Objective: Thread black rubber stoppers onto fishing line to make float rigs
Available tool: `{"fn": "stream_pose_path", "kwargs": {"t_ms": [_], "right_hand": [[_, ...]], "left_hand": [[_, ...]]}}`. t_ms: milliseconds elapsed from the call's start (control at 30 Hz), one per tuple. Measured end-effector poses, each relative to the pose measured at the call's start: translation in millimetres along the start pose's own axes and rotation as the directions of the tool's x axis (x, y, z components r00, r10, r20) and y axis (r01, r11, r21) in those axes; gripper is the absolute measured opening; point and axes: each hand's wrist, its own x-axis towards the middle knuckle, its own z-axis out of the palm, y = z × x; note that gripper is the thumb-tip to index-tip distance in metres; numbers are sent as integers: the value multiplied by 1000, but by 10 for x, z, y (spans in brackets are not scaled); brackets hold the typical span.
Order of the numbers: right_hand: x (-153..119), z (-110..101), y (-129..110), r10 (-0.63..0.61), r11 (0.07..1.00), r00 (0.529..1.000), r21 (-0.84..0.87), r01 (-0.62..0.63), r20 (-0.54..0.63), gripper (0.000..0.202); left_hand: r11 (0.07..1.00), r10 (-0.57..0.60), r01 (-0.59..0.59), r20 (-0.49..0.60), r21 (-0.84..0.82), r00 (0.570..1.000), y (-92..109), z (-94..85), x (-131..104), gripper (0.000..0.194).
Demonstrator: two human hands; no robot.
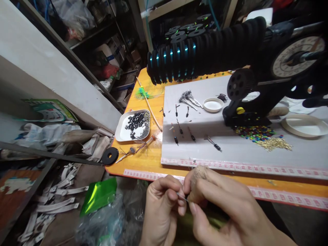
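Observation:
My left hand (164,205) and my right hand (220,201) meet low in the picture, in front of the table's near edge. A short thin grey wire (182,197) runs between their fingertips, pinched at both ends. Something pale and mesh-like (202,173) lies at the bent fingers of my right hand; I cannot make out what it is. Beyond the hands, several small black parts with thin stems, one of them a black piece (217,147), are spread on the grey board (189,150).
A black machine (246,99) with a ribbed roller stands over the board. A white tray (120,131) of black pieces sits at the left. Coloured beads (256,132), gold pieces (274,144), round dishes (213,105) and a measuring tape (230,166) are on the board.

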Motion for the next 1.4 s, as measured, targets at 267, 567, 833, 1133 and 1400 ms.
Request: {"fn": "stream_pose_path", "kwargs": {"t_ms": [267,567,833,1133,1400], "right_hand": [[-41,10,58,-1,1000,1000,-7,1,10,21],[-19,4,21,23,1000,999,1,-23,40,21],[-36,-4,35,-3,1000,1000,-4,3,28,20],[4,-44,52,10,1000,994,-21,-7,105,20],[50,-192,76,139,964,945,178,-198,297,15]], "left_hand": [[1000,24,-24,37,1,999,-9,-11,10,19],[999,35,-34,39,-26,999,-6,-14,9,19],[999,36,-34,64,-26,997,-28,-27,17,17],[709,583,-599,168,371,795,1,-113,50,40],[-14,528,-907,773,421,351,389,-172,76,31]]}}
